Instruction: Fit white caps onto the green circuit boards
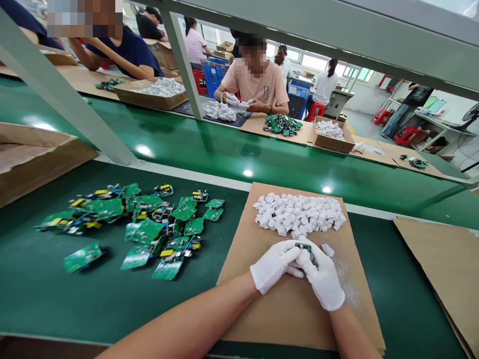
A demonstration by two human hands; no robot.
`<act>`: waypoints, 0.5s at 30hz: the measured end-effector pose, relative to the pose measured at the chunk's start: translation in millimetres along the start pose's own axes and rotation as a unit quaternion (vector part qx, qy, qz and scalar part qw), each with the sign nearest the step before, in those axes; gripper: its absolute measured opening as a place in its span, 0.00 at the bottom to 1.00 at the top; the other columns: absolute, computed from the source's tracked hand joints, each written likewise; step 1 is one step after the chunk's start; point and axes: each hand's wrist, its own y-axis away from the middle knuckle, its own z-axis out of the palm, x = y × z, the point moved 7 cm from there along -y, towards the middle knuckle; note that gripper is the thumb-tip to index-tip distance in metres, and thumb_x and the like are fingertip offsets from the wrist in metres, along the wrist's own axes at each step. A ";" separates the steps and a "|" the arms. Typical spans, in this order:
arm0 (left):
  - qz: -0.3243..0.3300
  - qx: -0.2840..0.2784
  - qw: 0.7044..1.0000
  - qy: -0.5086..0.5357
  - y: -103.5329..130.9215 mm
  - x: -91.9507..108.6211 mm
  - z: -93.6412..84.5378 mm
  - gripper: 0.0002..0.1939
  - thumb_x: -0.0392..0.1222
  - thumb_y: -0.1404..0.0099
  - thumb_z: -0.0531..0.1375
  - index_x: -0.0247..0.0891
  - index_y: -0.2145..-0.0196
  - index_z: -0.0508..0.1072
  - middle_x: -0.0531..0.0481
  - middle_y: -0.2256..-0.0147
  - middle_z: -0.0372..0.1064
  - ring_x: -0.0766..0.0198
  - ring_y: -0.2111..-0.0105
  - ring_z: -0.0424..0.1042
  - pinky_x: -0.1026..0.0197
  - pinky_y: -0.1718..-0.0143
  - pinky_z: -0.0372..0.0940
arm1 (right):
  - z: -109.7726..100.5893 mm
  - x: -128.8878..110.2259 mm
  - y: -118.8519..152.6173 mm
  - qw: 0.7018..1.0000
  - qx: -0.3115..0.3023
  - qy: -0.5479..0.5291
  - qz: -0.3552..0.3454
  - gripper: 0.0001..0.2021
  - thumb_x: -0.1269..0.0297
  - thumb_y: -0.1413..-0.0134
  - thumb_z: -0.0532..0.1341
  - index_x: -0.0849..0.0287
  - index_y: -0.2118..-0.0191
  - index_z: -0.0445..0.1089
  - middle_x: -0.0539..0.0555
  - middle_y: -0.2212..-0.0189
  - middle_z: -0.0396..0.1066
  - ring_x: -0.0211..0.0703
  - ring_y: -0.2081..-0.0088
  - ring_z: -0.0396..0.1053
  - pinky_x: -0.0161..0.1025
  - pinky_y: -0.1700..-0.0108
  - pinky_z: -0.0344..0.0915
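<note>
Both my hands wear white gloves and meet over the cardboard sheet [288, 309]. Between them is a small green circuit board [304, 246], partly covered by my fingers. My left hand [276, 263] grips its left side, fingers closed. From the right, my right hand [322, 274] closes on the same board, its thumb pressed across the front. Just beyond my hands lies a heap of small white crumpled pieces [299, 212]. One single white piece [328, 250] rests apart, beside my right hand. To the left, a loose pile of green circuit boards [149, 214] with yellow and black components covers the bench.
A cardboard box [41, 159] stands at the left edge, and another cardboard sheet [441, 269] lies at right. A slanted metal post [71, 85] rises at left. Beyond the green belt [224, 154], a person in a pink shirt [258, 85] handles white pieces.
</note>
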 end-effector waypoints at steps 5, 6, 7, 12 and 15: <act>-0.052 -0.050 0.993 0.098 0.9 -6.2 4.6 0.16 0.45 0.45 0.62 0.35 0.61 0.69 0.45 0.64 0.68 0.62 0.69 0.73 0.63 0.70 0.65 | -8.5 -7.1 0.4 0.999 0.010 -0.030 -0.017 0.20 0.56 0.40 0.49 0.55 0.46 0.63 0.53 0.52 0.70 0.47 0.51 0.67 0.43 0.51 0.66; -0.058 -0.055 0.991 0.110 1.4 -6.9 5.2 0.15 0.44 0.45 0.62 0.36 0.61 0.69 0.45 0.64 0.68 0.63 0.69 0.73 0.64 0.70 0.65 | -8.2 -7.8 0.5 0.999 0.005 -0.036 -0.018 0.20 0.56 0.39 0.48 0.55 0.45 0.63 0.54 0.51 0.69 0.47 0.50 0.66 0.43 0.50 0.66; -0.062 -0.055 0.989 0.119 1.8 -7.5 5.3 0.14 0.43 0.45 0.62 0.36 0.61 0.68 0.46 0.64 0.68 0.63 0.70 0.73 0.64 0.70 0.65 | -7.4 -8.6 0.6 0.999 0.000 -0.042 -0.019 0.20 0.56 0.39 0.48 0.56 0.46 0.63 0.54 0.50 0.68 0.47 0.49 0.65 0.44 0.50 0.65; -0.078 -0.073 0.982 0.153 3.7 -13.0 5.7 0.18 0.45 0.46 0.63 0.38 0.58 0.66 0.46 0.66 0.70 0.61 0.69 0.74 0.64 0.70 0.66 | -3.6 -9.4 1.0 1.000 0.000 -0.002 -0.031 0.19 0.59 0.40 0.50 0.55 0.46 0.63 0.54 0.49 0.67 0.47 0.48 0.64 0.42 0.48 0.64; -0.071 -0.083 0.983 0.151 3.9 -14.1 4.7 0.18 0.45 0.46 0.63 0.36 0.61 0.65 0.45 0.67 0.71 0.61 0.70 0.74 0.64 0.71 0.66 | -2.6 -8.6 2.0 0.996 -0.008 0.061 -0.057 0.19 0.61 0.41 0.52 0.55 0.45 0.62 0.53 0.52 0.70 0.46 0.51 0.67 0.38 0.53 0.67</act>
